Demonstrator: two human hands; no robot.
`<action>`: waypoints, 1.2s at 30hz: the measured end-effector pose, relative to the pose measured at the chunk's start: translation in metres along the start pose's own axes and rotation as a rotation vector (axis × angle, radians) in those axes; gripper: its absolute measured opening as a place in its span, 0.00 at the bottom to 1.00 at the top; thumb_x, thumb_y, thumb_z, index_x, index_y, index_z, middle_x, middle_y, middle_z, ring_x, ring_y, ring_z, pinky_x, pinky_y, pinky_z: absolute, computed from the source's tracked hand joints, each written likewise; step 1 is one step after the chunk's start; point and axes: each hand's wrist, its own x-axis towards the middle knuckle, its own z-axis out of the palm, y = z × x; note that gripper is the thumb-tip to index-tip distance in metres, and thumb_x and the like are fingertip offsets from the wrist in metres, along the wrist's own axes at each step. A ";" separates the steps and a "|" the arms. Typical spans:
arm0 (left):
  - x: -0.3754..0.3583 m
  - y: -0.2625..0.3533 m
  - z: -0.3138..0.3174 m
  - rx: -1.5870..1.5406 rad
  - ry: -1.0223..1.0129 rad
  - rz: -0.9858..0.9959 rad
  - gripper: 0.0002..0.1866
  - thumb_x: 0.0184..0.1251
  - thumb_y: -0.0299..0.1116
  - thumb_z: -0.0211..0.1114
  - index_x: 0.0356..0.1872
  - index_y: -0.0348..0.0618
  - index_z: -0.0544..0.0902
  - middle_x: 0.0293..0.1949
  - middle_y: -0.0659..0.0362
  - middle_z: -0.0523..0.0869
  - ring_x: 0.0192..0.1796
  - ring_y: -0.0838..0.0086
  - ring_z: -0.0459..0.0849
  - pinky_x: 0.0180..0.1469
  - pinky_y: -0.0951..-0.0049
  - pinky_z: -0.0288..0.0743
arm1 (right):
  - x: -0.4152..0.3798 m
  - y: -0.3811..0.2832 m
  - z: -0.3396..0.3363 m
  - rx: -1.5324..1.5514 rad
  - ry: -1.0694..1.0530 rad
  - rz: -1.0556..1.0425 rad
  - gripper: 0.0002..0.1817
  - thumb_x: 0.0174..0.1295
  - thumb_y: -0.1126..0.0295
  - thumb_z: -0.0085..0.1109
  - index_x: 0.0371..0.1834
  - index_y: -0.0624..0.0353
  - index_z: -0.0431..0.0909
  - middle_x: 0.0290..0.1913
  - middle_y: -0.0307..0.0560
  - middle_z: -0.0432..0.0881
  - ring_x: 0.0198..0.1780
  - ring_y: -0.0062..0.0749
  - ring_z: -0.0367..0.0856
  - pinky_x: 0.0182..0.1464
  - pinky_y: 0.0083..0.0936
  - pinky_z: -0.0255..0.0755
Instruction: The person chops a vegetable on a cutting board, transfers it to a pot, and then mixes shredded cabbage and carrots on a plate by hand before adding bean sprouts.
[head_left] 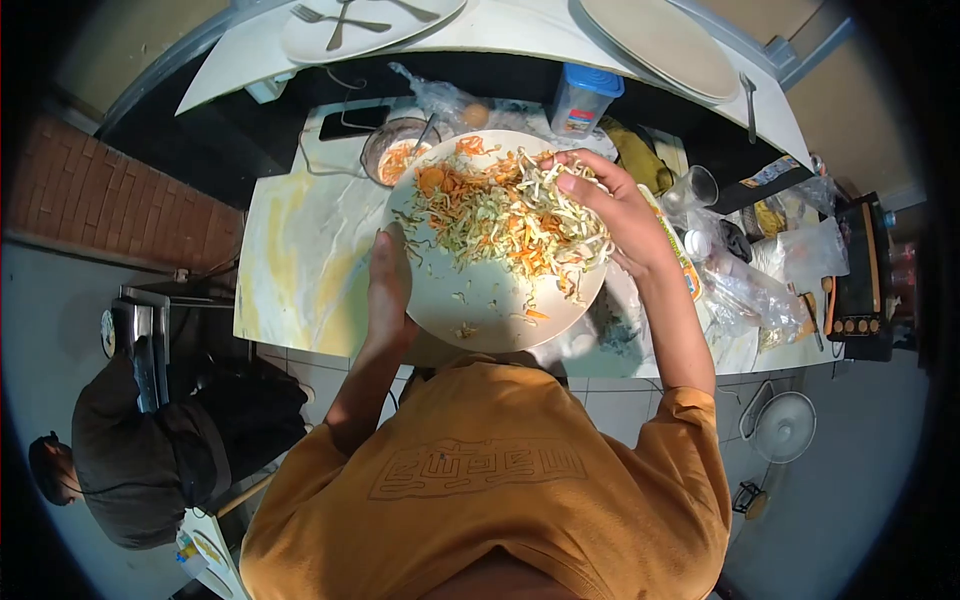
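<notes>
A large pale plate (pixel 435 295) is in front of my chest, carrying a heap of shredded vegetables (pixel 500 215), pale green and white with orange shreds. My left hand (pixel 387 285) grips the plate's left rim, thumb on top and fingers hidden beneath. At the upper right of the heap, my right hand (pixel 622 210) is closed on a clump of pale shreds that look like cabbage, with some strands sticking out past the thumb. A few loose bits lie on the lower part of the plate.
Behind the plate stand a bowl with orange shreds (pixel 400 152), a phone (pixel 355 122) and a blue-lidded container (pixel 585 98). Plastic bags (pixel 745 290) and a glass (pixel 692 188) crowd the right. A raised shelf (pixel 500 38) holds plates and forks. Another person (pixel 150 450) is at left.
</notes>
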 end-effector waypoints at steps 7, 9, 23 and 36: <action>0.026 -0.006 0.025 0.083 -0.036 0.044 0.34 0.85 0.56 0.48 0.78 0.41 0.63 0.69 0.51 0.76 0.69 0.63 0.79 0.69 0.58 0.75 | 0.019 -0.019 -0.024 0.216 -0.051 0.057 0.15 0.74 0.69 0.64 0.60 0.62 0.81 0.52 0.44 0.88 0.52 0.25 0.88 0.55 0.23 0.83; 0.031 -0.007 0.023 0.060 0.000 0.003 0.34 0.85 0.56 0.48 0.78 0.42 0.63 0.70 0.52 0.76 0.69 0.63 0.79 0.70 0.58 0.75 | 0.023 -0.019 -0.031 0.249 -0.055 0.052 0.16 0.74 0.69 0.64 0.61 0.62 0.80 0.53 0.44 0.88 0.52 0.25 0.88 0.55 0.23 0.83; 0.055 -0.008 0.056 0.022 -0.010 -0.024 0.30 0.87 0.53 0.46 0.77 0.45 0.64 0.68 0.55 0.77 0.68 0.63 0.80 0.67 0.58 0.78 | 0.021 -0.081 -0.064 0.229 -0.022 -0.107 0.21 0.72 0.67 0.63 0.64 0.66 0.77 0.60 0.48 0.84 0.59 0.29 0.84 0.65 0.27 0.77; 0.074 -0.013 0.050 -0.030 -0.090 0.047 0.31 0.86 0.52 0.50 0.78 0.43 0.63 0.71 0.53 0.75 0.71 0.62 0.77 0.72 0.58 0.74 | 0.029 -0.102 -0.063 0.262 -0.023 -0.211 0.21 0.74 0.64 0.60 0.66 0.64 0.76 0.61 0.47 0.83 0.58 0.29 0.84 0.61 0.30 0.82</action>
